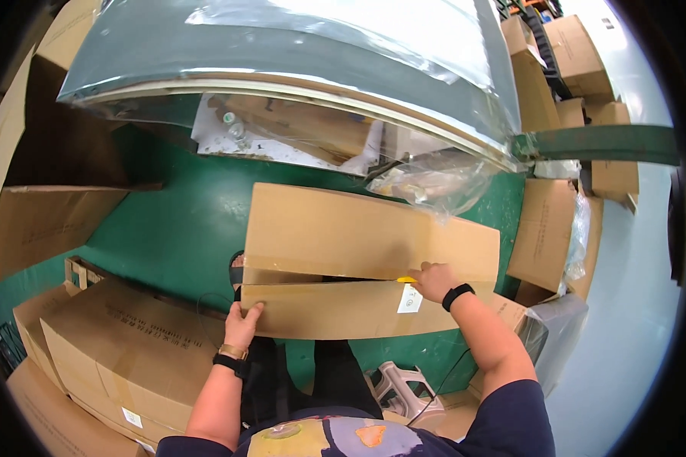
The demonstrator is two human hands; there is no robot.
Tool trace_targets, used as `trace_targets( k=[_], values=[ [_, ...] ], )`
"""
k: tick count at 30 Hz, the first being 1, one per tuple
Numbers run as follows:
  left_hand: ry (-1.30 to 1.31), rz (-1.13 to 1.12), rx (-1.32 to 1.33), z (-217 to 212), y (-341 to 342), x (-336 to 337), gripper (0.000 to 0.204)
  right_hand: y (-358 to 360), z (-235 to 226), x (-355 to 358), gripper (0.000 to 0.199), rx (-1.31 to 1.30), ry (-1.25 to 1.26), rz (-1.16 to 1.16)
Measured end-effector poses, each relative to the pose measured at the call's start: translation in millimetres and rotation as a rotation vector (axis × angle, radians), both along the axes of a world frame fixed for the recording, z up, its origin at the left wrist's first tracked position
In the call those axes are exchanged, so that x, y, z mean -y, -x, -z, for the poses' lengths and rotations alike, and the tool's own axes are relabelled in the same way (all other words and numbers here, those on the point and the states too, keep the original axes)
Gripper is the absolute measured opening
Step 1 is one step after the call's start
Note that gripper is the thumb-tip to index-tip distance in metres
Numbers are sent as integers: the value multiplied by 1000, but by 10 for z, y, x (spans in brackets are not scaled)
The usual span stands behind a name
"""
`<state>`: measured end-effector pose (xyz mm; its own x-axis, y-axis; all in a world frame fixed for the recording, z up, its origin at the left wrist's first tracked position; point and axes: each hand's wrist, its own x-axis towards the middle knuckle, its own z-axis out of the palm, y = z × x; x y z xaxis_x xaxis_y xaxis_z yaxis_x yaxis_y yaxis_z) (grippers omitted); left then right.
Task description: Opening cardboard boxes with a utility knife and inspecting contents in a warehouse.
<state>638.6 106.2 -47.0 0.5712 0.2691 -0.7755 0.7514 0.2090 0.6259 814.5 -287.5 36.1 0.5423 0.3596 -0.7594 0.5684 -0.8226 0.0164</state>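
In front of me is a long brown cardboard box [335,312], with a dark gap running between its two top flaps. My right hand [435,282] is closed around a yellow utility knife [406,279], held at the gap on the right part of the box. The knife's blade cannot be made out. Just below the knife, a white label [409,298] is stuck on the near flap. My left hand [242,327] grips the box's near left corner, thumb on top and some fingers hidden.
A film-covered workbench [297,65] stands ahead, with a plastic bottle [235,128] and clear plastic wrap [438,183] beneath or beside it. Large cartons [129,335] crowd the left, and more boxes [543,228] line the right. A pale plastic stool [405,390] stands near my legs.
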Motion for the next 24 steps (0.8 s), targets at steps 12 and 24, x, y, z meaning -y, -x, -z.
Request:
trace_targets(
  k=[12,24],
  values=[
    [-142,-46,15,-34,90,141,47,196,-15,1165,24,168,19,68],
    [-231,-194,-11,77,235,117,60,339,-10,2003,21,214,47,228]
  ],
)
